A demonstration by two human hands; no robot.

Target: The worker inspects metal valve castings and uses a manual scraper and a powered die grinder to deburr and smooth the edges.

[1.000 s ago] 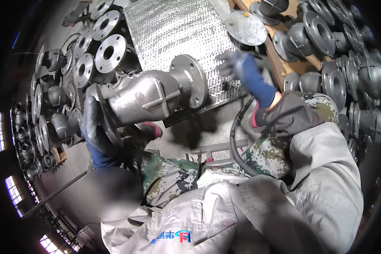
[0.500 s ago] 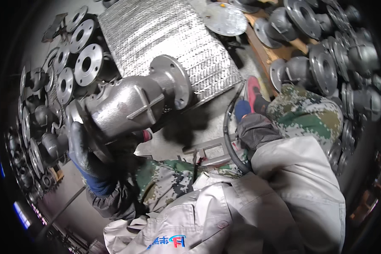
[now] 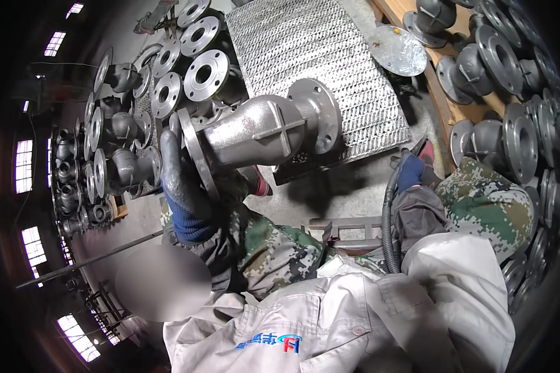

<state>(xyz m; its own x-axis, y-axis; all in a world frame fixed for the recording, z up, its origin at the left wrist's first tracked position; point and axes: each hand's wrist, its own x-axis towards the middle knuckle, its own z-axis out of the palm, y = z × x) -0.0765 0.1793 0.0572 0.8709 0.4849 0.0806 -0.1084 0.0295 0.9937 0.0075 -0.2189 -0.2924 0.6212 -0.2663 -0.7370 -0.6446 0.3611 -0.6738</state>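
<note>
A grey cast-metal valve body (image 3: 255,133) with a round flange at each end lies tilted at the near edge of a bright textured metal plate (image 3: 305,46). My left hand (image 3: 183,193), in a blue and grey glove, grips the valve body's left flange, with its fingers along the outer face. To the right, my right hand (image 3: 410,173), in a blue glove, is closed around a dark ribbed hose (image 3: 389,211) beside my knee. What lies at the hose's far end is hard to make out.
Several flanged castings (image 3: 124,130) stand in rows at the left, with more flanged castings (image 3: 479,71) on wooden boards at the right. A round metal disc (image 3: 399,50) lies beside the plate. A metal frame (image 3: 348,233) sits between my legs. A long thin bar (image 3: 99,256) extends at lower left.
My view has turned leftward, so the whole scene sits farther right. My left hand keeps its grip on the valve flange. My right hand's fingers now show more clearly at the hose.
</note>
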